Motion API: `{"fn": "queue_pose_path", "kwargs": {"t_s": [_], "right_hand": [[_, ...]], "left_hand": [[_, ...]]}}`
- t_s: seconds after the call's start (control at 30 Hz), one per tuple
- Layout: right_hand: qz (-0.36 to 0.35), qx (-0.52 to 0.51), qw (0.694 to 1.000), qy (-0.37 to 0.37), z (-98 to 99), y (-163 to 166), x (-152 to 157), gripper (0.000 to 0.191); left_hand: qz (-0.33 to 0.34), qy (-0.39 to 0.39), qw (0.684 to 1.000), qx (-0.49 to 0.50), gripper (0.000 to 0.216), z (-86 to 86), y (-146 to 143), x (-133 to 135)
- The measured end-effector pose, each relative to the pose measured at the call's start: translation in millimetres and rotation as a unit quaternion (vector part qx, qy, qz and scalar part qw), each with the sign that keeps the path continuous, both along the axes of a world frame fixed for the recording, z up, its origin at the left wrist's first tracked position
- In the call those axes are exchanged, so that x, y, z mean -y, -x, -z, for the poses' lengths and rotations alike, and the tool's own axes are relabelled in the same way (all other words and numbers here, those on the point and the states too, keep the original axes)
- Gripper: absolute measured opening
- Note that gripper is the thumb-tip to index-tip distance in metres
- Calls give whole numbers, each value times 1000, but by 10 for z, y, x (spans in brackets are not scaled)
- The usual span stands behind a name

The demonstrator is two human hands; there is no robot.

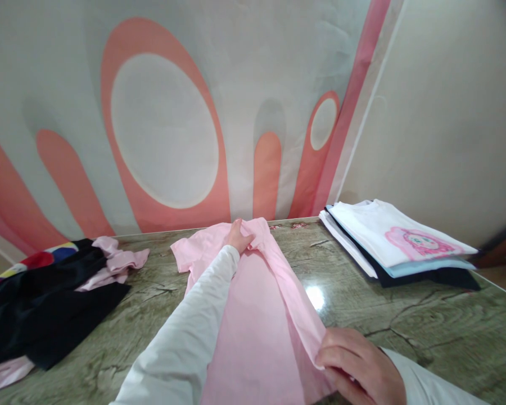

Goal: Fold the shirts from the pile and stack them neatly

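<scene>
A pink T-shirt (253, 326) lies spread on the table in front of me, its left sleeve side flat and its right side folded inward in a long strip. At the far end near the collar, my left hand (239, 237) is closed on the shirt's fabric. My right hand (360, 363) pinches the folded edge low on the right side, near the hem. The lower end of the shirt runs out of the bottom of the view, and my left sleeve covers part of its left side.
Unfolded clothes (54, 298), black, pink and multicoloured, lie heaped at the left. A stack of folded shirts (388, 236), a white one with a pink print on top, sits at the back right. Behind the wood-patterned table (405, 320) rises a wall (244, 84) with pink shapes.
</scene>
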State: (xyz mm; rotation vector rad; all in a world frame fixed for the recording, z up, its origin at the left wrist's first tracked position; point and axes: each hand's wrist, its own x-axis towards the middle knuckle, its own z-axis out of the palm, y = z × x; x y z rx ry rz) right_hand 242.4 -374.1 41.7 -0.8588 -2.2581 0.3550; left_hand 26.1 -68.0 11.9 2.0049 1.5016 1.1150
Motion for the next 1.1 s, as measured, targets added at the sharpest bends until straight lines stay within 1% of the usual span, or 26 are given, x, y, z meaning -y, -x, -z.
{"fn": "queue_pose_path", "kwargs": {"t_s": [0.1, 0.17, 0.23, 0.33, 0.4, 0.47, 0.53, 0.63, 0.67, 0.73, 0.83, 0.97, 1.1], "right_hand": [[-15, 22, 1000, 16, -12, 22, -26, 14], [-44, 60, 996, 47, -44, 41, -44, 13], [-70, 88, 990, 85, -89, 53, -56, 13], [-89, 70, 985, 127, -152, 39, -102, 17], [-68, 39, 987, 139, -177, 7, -204, 20], [-13, 16, 991, 134, -175, -29, -397, 21], [42, 12, 993, 108, -134, -49, -675, 25], [87, 60, 992, 61, 4, -20, -1137, 34], [95, 88, 990, 57, 60, 4, -1271, 38], [106, 142, 983, 53, 167, 58, -1482, 44], [105, 197, 974, 47, 267, 108, -1673, 46], [100, 213, 971, 44, 305, 96, -1872, 45], [91, 211, 972, 44, 326, 81, -2084, 45]], "left_hand": [[-6, 4, 1000, -25, 79, -17, 1, 20], [-21, 1, 999, -39, 80, -3, 1, 20], [-39, -23, 998, -45, 79, 17, -5, 19], [-51, -59, 996, -44, 71, 34, -27, 31], [-55, -59, 996, -40, 66, 39, -47, 46], [-57, -53, 996, -40, 64, 44, -65, 61], [-63, -49, 996, -43, 62, 55, -71, 66], [-85, -32, 995, -40, 55, 74, -41, 46], [-94, -25, 995, -34, 52, 79, -19, 32], [-108, -18, 994, -21, 49, 81, 39, 0], [-126, -24, 992, 5, 47, 72, 134, -44], [-142, -21, 989, 32, 43, 68, 213, -87], [-147, 8, 988, 37, 35, 60, 266, -166]]}}
